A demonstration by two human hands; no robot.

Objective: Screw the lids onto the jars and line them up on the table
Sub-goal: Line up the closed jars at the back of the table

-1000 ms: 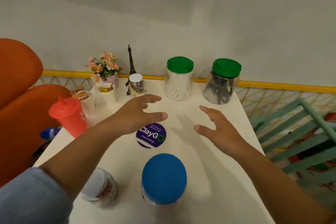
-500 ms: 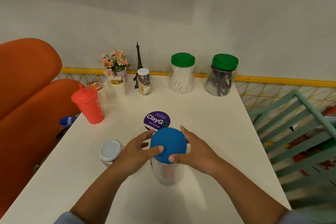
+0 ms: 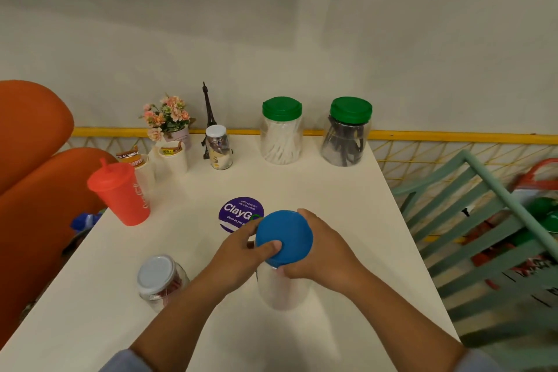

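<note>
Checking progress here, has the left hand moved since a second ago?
Yes. The left hand came back from beyond the purple ClayGo sticker to its near side, onto the blue lid.

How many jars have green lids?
2. One jar with white sticks stands at the table's far edge; the other jar, with dark contents, stands just right of it. None seem hidden.

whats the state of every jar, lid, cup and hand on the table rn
Blue-lidded clear jar: upright, both hands on its lid.
Round blue lid: on jar.
Left hand: gripping lid.
Right hand: gripping lid.
Two green-lidded jars: lidded, upright.
Silver-lidded glass jar: lidded, untouched.
Small white-lidded jar: lidded, upright.
Red plastic cup: lidded, upright.
</note>
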